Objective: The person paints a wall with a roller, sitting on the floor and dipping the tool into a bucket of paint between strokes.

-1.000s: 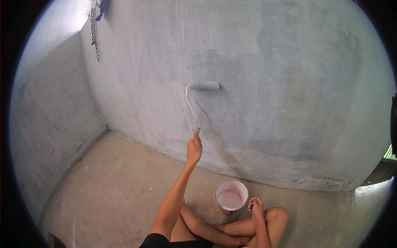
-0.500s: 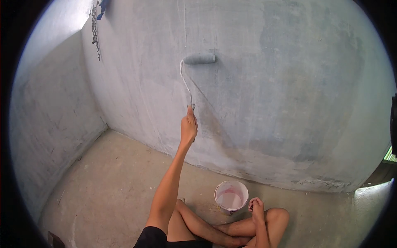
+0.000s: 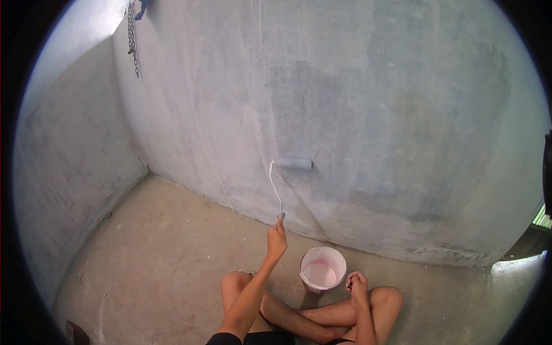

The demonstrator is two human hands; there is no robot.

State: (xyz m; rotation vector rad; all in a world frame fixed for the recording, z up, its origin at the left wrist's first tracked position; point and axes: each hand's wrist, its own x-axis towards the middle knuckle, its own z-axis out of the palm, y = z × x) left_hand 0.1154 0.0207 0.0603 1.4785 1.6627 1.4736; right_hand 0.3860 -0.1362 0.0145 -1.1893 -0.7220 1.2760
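A broad grey wall (image 3: 437,115), patchy with darker areas, meets a scuffed side wall (image 3: 80,132) at left. A brown floor (image 3: 161,230), speckled pale, spreads below. A chain (image 3: 131,34) hangs upper left; light (image 3: 522,261) brightens the floor's right edge.

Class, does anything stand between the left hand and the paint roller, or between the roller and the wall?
Nothing visible does: the left hand holds the paint roller, and the roller appears to touch the wall. The bucket stands aside, below and right of the roller in view.
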